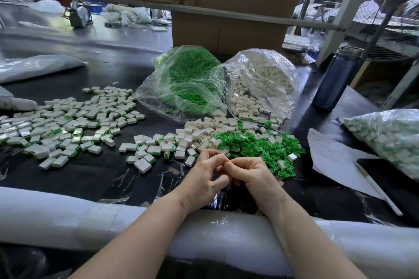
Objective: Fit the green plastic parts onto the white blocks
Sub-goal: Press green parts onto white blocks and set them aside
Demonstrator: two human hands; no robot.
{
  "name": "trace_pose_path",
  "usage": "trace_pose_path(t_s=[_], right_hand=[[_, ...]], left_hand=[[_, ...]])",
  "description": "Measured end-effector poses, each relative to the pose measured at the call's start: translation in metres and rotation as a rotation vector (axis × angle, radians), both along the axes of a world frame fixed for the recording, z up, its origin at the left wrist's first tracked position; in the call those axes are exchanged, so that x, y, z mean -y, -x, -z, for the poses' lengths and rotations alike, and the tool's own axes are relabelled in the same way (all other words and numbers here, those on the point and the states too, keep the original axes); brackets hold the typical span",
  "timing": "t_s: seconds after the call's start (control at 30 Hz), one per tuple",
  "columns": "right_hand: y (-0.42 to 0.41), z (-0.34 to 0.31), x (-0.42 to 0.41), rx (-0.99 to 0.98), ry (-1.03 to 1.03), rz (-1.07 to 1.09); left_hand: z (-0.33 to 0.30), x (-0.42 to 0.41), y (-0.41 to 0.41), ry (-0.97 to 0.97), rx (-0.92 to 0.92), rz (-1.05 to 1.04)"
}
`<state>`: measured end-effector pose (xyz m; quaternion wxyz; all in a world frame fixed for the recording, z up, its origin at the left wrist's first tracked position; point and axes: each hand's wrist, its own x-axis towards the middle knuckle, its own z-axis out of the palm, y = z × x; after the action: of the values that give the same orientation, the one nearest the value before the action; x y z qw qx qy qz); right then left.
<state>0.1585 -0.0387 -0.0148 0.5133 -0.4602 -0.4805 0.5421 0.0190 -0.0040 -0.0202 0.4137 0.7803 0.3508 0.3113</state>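
My left hand (204,174) and my right hand (251,176) meet fingertip to fingertip just above the near table edge. Both have curled fingers, and whatever lies between them is hidden. Just beyond my hands is a heap of loose green plastic parts (260,145), with a heap of bare white blocks (199,131) to its left. Blocks with green parts fitted (68,120) are spread over the left of the black table (90,172). At the back stand an open clear bag of green parts (188,88) and an open clear bag of white blocks (260,88).
A dark blue bottle (335,79) stands at the right. Nearer are a sheet of paper (333,156), a pen (376,188) and a filled bag of blocks (392,138). A white foam roll (68,215) pads the near edge. Cardboard boxes (226,18) stand behind the bags.
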Motion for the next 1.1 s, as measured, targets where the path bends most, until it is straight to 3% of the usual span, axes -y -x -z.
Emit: trace_pose_path(t_s=[0.27, 0.47, 0.67, 0.87, 1.0, 1.1], right_hand=[[0.0021, 0.0005, -0.0004, 0.025, -0.029, 0.006], [0.0013, 0.0020, -0.0021, 0.025, -0.084, 0.184], [0.0001, 0.0018, -0.0013, 0.308, -0.186, 0.258], [0.0012, 0.0048, -0.0036, 0.397, -0.170, 0.259], [-0.0005, 0.0048, -0.0041, 0.364, -0.183, 0.323], [-0.0023, 0.0057, -0.0039, 0.349, -0.171, 0.371]], left_hand=[[-0.0010, -0.0008, 0.0015, 0.076, 0.106, 0.006], [-0.0002, -0.0034, 0.0024, 0.076, 0.125, -0.121], [0.0001, -0.0037, 0.0016, 0.094, 0.053, -0.143], [-0.0023, -0.0021, 0.0024, 0.054, 0.027, -0.157], [-0.0017, -0.0022, 0.0044, 0.091, 0.144, -0.220], [-0.0001, -0.0050, 0.0067, 0.091, 0.255, -0.423]])
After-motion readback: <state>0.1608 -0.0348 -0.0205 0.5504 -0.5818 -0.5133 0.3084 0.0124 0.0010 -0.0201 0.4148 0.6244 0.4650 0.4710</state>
